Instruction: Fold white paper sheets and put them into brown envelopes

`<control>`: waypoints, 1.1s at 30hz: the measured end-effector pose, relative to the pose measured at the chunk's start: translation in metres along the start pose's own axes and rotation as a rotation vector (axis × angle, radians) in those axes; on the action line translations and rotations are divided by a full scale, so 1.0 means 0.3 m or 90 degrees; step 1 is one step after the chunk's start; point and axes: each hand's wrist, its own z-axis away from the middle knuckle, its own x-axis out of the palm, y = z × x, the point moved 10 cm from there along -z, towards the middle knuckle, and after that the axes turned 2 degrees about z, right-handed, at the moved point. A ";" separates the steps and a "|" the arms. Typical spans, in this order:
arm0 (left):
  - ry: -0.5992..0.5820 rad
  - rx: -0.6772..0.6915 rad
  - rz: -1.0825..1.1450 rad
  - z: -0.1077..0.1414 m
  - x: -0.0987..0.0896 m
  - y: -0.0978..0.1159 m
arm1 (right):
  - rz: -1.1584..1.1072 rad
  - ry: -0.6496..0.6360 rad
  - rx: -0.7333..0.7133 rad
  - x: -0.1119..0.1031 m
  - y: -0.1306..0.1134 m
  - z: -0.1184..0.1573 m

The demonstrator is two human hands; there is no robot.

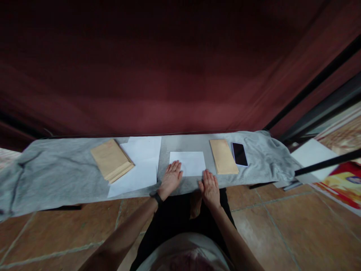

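A white sheet of paper (189, 162), smaller than the loose ones, lies flat on the grey cloth in front of me. My left hand (172, 176) rests flat over its lower left corner, fingers stretched out. At its lower right corner lies my right hand (210, 187), also flat, with the fingers pointing away from me. Neither hand grips anything. Just right of my right hand is a small stack of brown envelopes (223, 156). Left of my left hand, larger white sheets (143, 162) overlap one another, partly under a thicker stack of brown envelopes (109, 158).
A grey cloth (62, 165) covers the long narrow table. A phone (239, 154) lies right of the small envelope stack. A dark red curtain (175, 82) hangs behind the table. Black metal bars (313, 86) and a colourful printed package (342, 182) are at the right.
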 end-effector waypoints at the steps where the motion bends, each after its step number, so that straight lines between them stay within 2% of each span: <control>1: -0.006 0.005 0.002 -0.026 0.004 -0.001 | 0.001 0.000 0.001 -0.001 -0.001 -0.001; 5: -0.026 0.016 0.013 -0.143 0.013 -0.011 | -0.005 -0.001 0.004 -0.004 0.000 -0.004; 10: -0.051 -0.019 0.025 -0.275 0.002 -0.041 | -0.010 -0.010 0.013 -0.001 0.005 -0.007; 17: -0.072 -0.059 0.062 -0.380 -0.025 -0.068 | -0.039 0.020 0.008 -0.006 0.007 -0.007; 21: -0.083 -0.096 0.126 -0.371 -0.020 -0.102 | -0.058 0.028 0.000 -0.010 0.009 -0.007; 27: -0.092 -0.174 0.311 -0.291 0.000 -0.191 | -0.084 0.012 0.012 0.007 0.036 -0.026; 33: 0.005 -0.297 0.540 -0.176 0.007 -0.278 | -0.159 0.037 0.061 0.015 0.087 -0.067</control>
